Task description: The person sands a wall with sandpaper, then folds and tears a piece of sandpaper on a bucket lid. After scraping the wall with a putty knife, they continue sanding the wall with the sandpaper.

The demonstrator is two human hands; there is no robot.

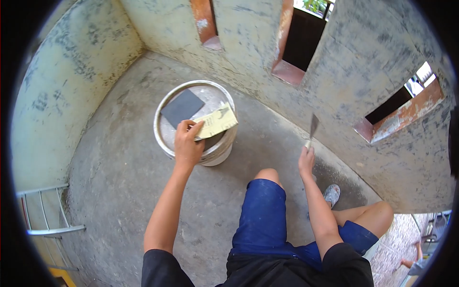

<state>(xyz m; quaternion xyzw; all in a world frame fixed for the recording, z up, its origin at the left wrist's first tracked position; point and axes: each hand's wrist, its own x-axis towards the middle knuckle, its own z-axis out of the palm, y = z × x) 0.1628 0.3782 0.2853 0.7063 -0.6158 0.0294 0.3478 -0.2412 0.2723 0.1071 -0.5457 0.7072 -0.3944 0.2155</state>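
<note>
left hand (pixel 187 142): fingers pinching yellow sandpaper sheet (pixel 217 121) over bucket lid (pixel 210 98); dark sheet (pixel 182 107) beside | right hand (pixel 306 160): fingers wrapped around putty knife (pixel 312 128), blade up

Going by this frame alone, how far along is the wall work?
Done: the wall carries patchy grey filler over most of its face. In hand: the left hand grips a yellowish sheet of sandpaper over the closed bucket, beside a dark sheet; the right hand holds a putty knife, blade up. Left: the surface looks uneven and unpainted, so smoothing probably remains.
</note>
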